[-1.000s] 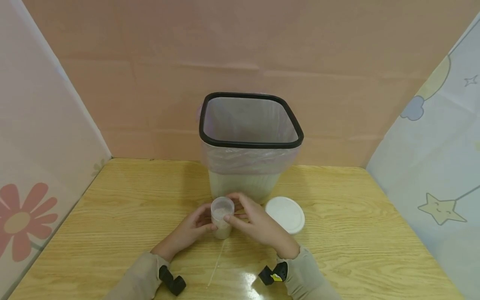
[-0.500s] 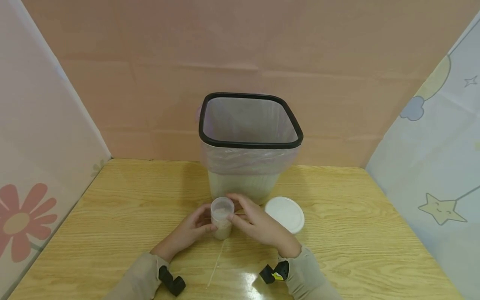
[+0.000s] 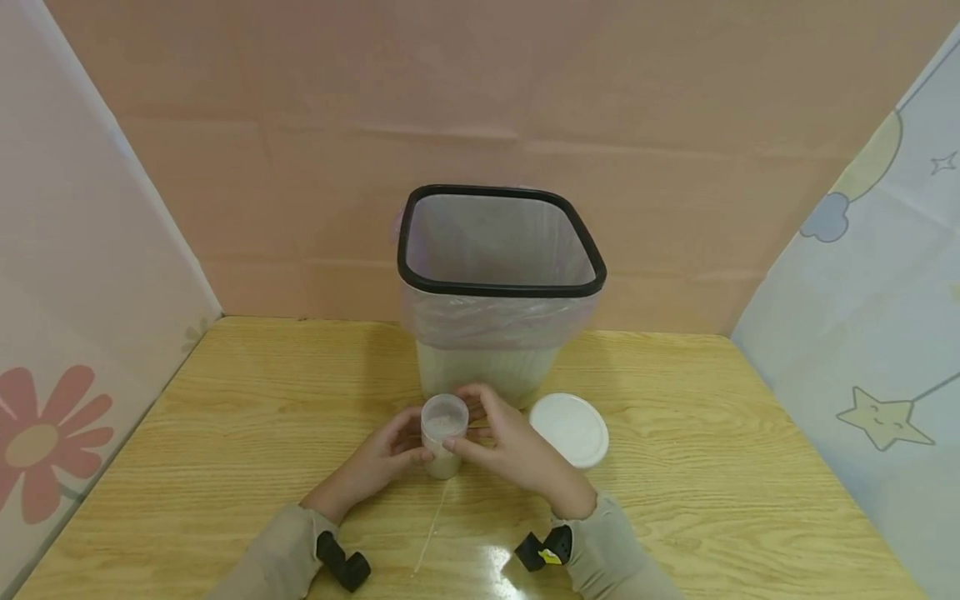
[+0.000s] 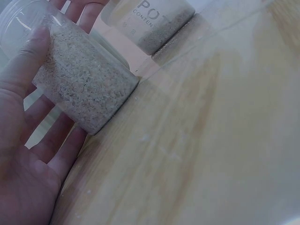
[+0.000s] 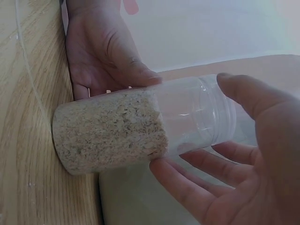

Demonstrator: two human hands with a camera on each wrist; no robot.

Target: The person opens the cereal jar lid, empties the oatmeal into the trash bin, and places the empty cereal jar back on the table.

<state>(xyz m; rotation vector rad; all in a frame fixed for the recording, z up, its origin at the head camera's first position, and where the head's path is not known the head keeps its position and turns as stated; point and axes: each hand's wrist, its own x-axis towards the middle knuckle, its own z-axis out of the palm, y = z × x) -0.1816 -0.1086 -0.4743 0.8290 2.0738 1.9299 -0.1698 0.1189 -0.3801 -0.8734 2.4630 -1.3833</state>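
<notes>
A clear plastic jar (image 3: 444, 458) without a lid stands upright on the table in the head view, just in front of the bin. Pale, flaky grains fill a bit over half of it, as the right wrist view shows. My left hand (image 3: 380, 460) grips the jar's left side, its thumb on the near wall and its fingers behind. From the other side my right hand (image 3: 517, 450) holds the jar near the rim between thumb and fingers. Most of the left fingers are hidden behind the jar in the head view.
Behind the jar is a white bin (image 3: 487, 367) with a black rim and a thin plastic liner. Right of it stands a white-lidded tub (image 3: 570, 430), whose clear, lettered side shows in the left wrist view. A thin pale line (image 3: 431, 533) runs across the wooden table (image 3: 712, 467).
My right thumb shifts slightly away from the jar's front and then comes back, a little lower across it. The jar and my left hand stay in place.
</notes>
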